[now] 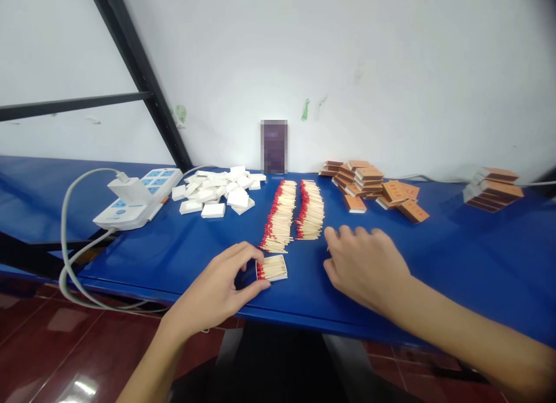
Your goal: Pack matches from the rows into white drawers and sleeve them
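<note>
My left hand (221, 290) pinches the red-tipped end of a small white tray full of matches (273, 268) lying on the blue table (456, 258). My right hand (362, 264) rests knuckles-up just right of the tray, fingers curled toward the table; what is under them is hidden. Just beyond both hands lie two long rows of red-headed matches (295, 215).
A heap of empty white inner trays (219, 191) lies at the back left beside a white power strip (139, 197) with a grey cable. Orange matchbox sleeves (373, 186) are stacked at the back right, with another stack (493, 189) far right. A dark blurred object (274, 146) leans on the wall.
</note>
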